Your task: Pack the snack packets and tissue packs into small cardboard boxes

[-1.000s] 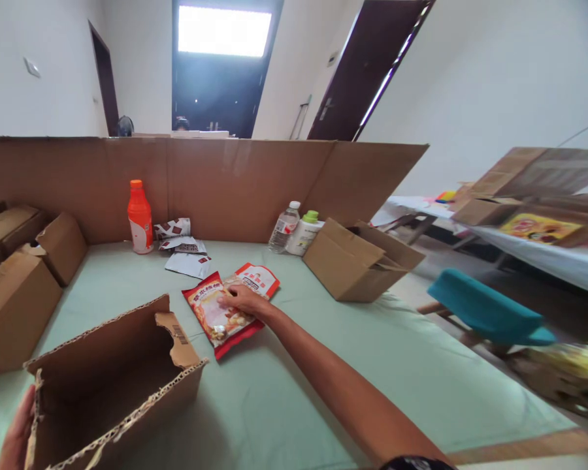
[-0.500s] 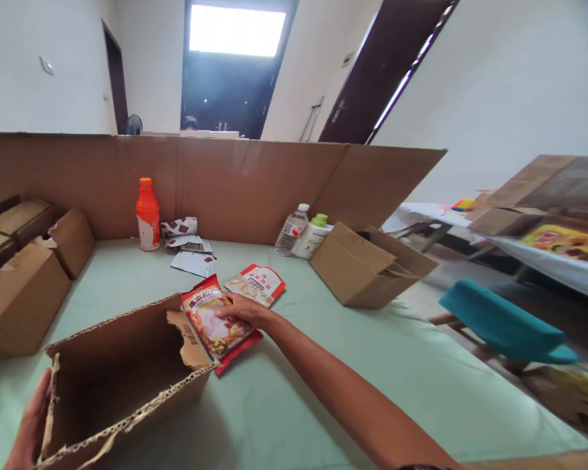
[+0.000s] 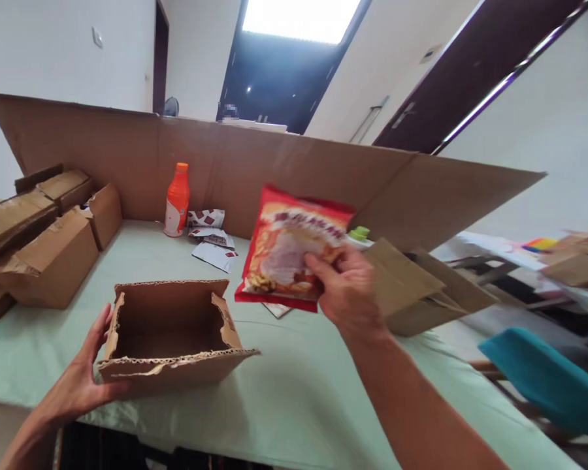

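My right hand (image 3: 347, 287) is closed on the right edge of a red food packet (image 3: 287, 251), thumb on its front. The packet is raised above the table, its printed face towards me and slightly blurred. At lower left, my left hand (image 3: 85, 375) grips the near left corner of an open cardboard box (image 3: 176, 369), its thumb along the front and its fingers on the left side. The visible inside of the box holds nothing; its rim is torn and rough. Behind the raised packet, only a corner of another flat packet (image 3: 277, 309) shows on the table.
An orange bottle (image 3: 177, 202) stands near the cardboard screen (image 3: 284, 153), beside several white sachets (image 3: 213, 238). Several cardboard boxes (image 3: 53, 254) are at the left. A green-capped bottle (image 3: 359, 234) and an open carton (image 3: 421, 287) are at the right. A teal chair (image 3: 543, 378) stands beyond the table.
My right hand has lifted the red packet off the table, up and to the right. My left hand now shows more fully at the box's corner. The whole view has shifted and tilted.
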`<state>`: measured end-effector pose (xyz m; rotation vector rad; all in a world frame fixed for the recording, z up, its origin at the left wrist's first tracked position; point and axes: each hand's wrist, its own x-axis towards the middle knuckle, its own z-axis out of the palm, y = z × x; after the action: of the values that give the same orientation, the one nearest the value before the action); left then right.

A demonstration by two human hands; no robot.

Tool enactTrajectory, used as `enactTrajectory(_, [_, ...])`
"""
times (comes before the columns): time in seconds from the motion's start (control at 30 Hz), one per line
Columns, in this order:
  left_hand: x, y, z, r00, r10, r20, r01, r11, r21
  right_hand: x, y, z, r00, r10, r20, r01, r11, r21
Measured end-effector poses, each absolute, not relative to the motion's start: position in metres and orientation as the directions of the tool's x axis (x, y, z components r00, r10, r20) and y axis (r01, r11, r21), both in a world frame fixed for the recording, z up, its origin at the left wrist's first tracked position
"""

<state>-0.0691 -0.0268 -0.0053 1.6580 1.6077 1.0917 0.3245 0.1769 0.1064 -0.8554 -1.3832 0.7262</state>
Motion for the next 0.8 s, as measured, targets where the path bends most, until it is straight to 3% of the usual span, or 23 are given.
enactTrajectory(0.07, [-0.067, -0.021, -0.003, -0.038, 0.989, 0.141, 0.485, -0.105, 0.868, 0.301, 0.158, 0.127, 0.163, 0.74, 0.652, -0.053, 0.667, -0.744])
enactTrajectory(0.13, [-0.065, -0.017, -0.002, -0.022, 0.993, 0.12, 0.455, -0.097, 0.885, 0.271, 0.137, 0.134, 0.127, 0.705, 0.698, -0.093, 0.709, -0.699])
enactTrajectory(0.23, [-0.061, -0.013, -0.001, -0.005, 0.995, 0.104, 0.409, -0.093, 0.908, 0.235, 0.113, 0.129, -0.125, 0.637, 0.761, 0.011, 0.768, -0.64])
enactTrajectory(0.3, [-0.06, -0.012, 0.0, 0.006, 0.994, 0.108, 0.385, -0.102, 0.917, 0.226, 0.106, 0.127, -0.352, 0.505, 0.788, 0.105, 0.858, -0.503])
enactTrajectory(0.4, [-0.059, -0.012, 0.003, 0.014, 0.993, 0.116, 0.366, -0.113, 0.924, 0.234, 0.103, 0.137, -0.632, 0.271, 0.726, 0.166, 0.962, -0.214])
enactTrajectory(0.5, [-0.057, -0.012, 0.007, 0.023, 0.994, 0.111, 0.353, -0.112, 0.929, 0.247, 0.101, 0.156, -0.81, 0.225, 0.541, 0.245, 0.969, -0.036])
enactTrajectory(0.63, [-0.054, -0.007, 0.011, 0.044, 0.993, 0.108, 0.348, -0.117, 0.93, 0.238, 0.096, 0.165, -0.93, 0.334, 0.151, 0.33, 0.942, -0.054])
enactTrajectory(0.7, [-0.053, -0.002, 0.013, 0.05, 0.993, 0.104, 0.366, -0.115, 0.924, 0.224, 0.099, 0.159, -0.951, 0.304, -0.061, 0.31, 0.936, -0.164])
enactTrajectory(0.8, [-0.055, 0.003, 0.018, 0.071, 0.994, 0.084, 0.405, -0.106, 0.908, 0.205, 0.107, 0.146, -0.941, 0.203, -0.272, 0.297, 0.881, -0.369])
